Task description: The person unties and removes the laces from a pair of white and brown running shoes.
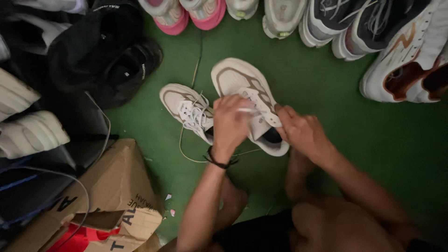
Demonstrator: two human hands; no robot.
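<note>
Nearest the camera are the person's bare knees and forearms, above a green floor [326,93]. To the lower left a torn brown cardboard box [112,186] lies open, with something red showing inside it. The left hand [231,123], a dark band [218,162] around its wrist, is curled closed on the laces and tongue of a cream-and-tan sneaker [245,88] that sits on the floor just ahead of the knees, toe pointing away. The right hand [301,130] grips the same shoe at its right side by the collar, fingers bent around the edge. Just beside it on the left lies the matching sneaker [184,107], angled outward, its white laces loose and one lace end [186,151] trailing in a loop over the floor. Farther left is a heap of black shoes [126,65] and white shoes [28,130]. Along the far edge runs a row of other footwear: pink-soled shoes [186,16], pale shoes [280,18], grey-and-black trainers [354,23], and at far right a white shoe with rust-brown panels [410,70].
</note>
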